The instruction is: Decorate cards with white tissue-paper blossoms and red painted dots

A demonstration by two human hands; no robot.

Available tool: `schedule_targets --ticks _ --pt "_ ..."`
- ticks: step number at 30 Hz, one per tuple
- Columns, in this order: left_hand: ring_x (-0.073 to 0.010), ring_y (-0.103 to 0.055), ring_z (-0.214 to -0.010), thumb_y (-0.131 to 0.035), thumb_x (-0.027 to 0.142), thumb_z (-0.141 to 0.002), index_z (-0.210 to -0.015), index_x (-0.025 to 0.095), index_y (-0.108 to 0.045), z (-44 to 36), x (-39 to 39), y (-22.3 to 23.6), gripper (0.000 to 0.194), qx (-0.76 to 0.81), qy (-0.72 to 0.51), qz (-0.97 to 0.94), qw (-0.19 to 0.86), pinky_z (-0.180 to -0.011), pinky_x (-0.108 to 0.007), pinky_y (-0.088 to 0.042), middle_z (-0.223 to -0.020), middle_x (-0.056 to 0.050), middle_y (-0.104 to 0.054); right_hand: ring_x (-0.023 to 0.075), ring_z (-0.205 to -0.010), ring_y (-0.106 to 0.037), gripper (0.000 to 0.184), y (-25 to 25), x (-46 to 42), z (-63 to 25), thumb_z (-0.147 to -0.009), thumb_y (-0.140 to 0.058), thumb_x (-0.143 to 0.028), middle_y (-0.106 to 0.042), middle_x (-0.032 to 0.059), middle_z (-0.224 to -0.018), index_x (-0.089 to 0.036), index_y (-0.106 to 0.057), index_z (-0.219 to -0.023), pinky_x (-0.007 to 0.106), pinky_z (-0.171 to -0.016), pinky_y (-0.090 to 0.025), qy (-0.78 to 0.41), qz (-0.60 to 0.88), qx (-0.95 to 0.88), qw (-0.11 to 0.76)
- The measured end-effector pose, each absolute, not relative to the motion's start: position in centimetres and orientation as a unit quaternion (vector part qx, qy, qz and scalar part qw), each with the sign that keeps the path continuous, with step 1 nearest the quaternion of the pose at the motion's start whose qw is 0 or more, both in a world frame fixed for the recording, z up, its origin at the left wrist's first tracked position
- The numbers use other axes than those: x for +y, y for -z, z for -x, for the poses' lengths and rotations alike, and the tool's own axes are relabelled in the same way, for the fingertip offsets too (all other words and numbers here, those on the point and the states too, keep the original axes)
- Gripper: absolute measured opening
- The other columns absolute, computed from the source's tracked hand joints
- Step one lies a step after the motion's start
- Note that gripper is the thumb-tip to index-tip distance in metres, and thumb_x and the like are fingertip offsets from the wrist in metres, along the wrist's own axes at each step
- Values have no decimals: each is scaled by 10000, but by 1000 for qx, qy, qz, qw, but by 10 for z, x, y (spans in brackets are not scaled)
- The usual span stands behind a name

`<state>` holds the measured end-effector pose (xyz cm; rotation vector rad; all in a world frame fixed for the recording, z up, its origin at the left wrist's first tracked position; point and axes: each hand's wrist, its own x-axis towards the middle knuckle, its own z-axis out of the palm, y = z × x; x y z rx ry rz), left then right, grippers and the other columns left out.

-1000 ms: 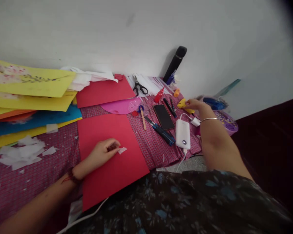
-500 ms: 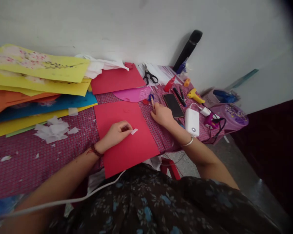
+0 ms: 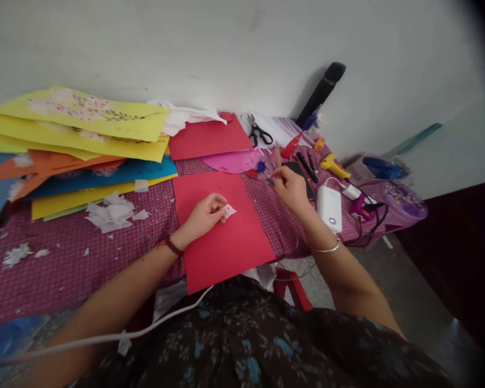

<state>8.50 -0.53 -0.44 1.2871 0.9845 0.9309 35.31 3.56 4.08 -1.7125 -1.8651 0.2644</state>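
Note:
My left hand [image 3: 204, 214] rests on a red paper sheet [image 3: 226, 242] and pinches a small white paper cutout [image 3: 228, 210] between thumb and fingers. My right hand [image 3: 290, 186] hovers over the checked pink cloth [image 3: 64, 258], fingers closed on a thin wooden stick [image 3: 278, 156] that points up and away from me. Just beyond this hand lies a black phone [image 3: 303, 172], partly hidden by it. A white power bank [image 3: 329, 209] sits right of the hand.
Yellow, orange and blue paper sheets [image 3: 84, 140] are stacked at the left, with white paper scraps [image 3: 113, 211] in front. Scissors [image 3: 259, 133], a red glue bottle [image 3: 291, 145], pens [image 3: 309, 164], a yellow glue gun [image 3: 333, 165] and a black bottle [image 3: 321, 92] line the wall. A white cable [image 3: 105, 337] crosses my lap.
My right hand came back from the yellow glue gun, reached the wooden stick on the cloth and lifted it. My left hand kept hold of the white cutout.

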Motion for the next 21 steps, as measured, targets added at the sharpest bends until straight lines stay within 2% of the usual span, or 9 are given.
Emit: schedule_targets --ticks 3,6,9,11,13,16,18,21 --pt "-104 -613 -592 -694 207 -707 -891 180 -558 -79 -1 -3 231 437 -425 -526 593 -631 -243 -475 -666 37 -642 178 -789 -676 268 -57 37 -349 -922 -404 -249 -742 53 -949 -229 -659 -1001 341 -784 -536 -249 537 -686 423" --pt "-94 -595 -592 -729 223 -679 -791 163 -576 -72 9 -17 199 446 -459 -500 583 -626 -240 -467 -685 20 -645 159 -817 -700 198 -69 43 -329 -892 -494 -253 -756 33 -1007 -254 -646 -1020 341 -807 -551 -397 400 -665 490" --pt "-88 -571 -583 -751 258 -674 -738 154 -587 -67 22 -31 204 458 -479 -488 568 -605 -237 -453 -674 17 -627 141 -823 -705 155 -68 51 -299 -826 -651 -279 -759 17 -991 -252 -614 -973 319 -812 -547 -459 320 -650 515" --pt "-86 -550 -571 -751 270 -672 -730 158 -582 -67 28 -36 211 463 -488 -479 564 -582 -232 -432 -655 22 -615 140 -816 -706 191 -61 54 -280 -816 -707 -347 -753 11 -920 -246 -570 -901 322 -825 -545 -464 307 -635 536" --pt "-84 -526 -556 -743 277 -673 -727 165 -574 -69 31 -35 209 468 -494 -469 562 -561 -228 -407 -635 26 -605 152 -848 -712 279 -52 54 -265 -805 -737 -410 -739 10 -881 -246 -517 -855 343 -863 -541 -468 313 -617 550" --pt "-80 -489 -544 -737 293 -699 -732 162 -588 -72 28 -29 201 472 -489 -474 560 -543 -225 -374 -618 31 -583 172 -926 -708 348 -41 49 -252 -783 -758 -447 -727 23 -937 -249 -479 -844 373 -911 -531 -497 321 -612 526" --pt "-78 -476 -553 -747 305 -721 -731 158 -598 -73 24 -26 210 468 -479 -489 559 -545 -226 -366 -633 26 -581 176 -946 -694 342 -35 45 -248 -770 -768 -417 -715 24 -969 -250 -479 -848 372 -904 -529 -513 321 -617 503" --pt "-78 -469 -561 -754 308 -742 -725 156 -608 -74 17 -25 211 464 -470 -501 559 -543 -226 -363 -653 20 -586 154 -834 -656 305 -28 43 -245 -749 -766 -330 -674 -11 -870 -250 -484 -835 334 -815 -522 -525 321 -623 483"
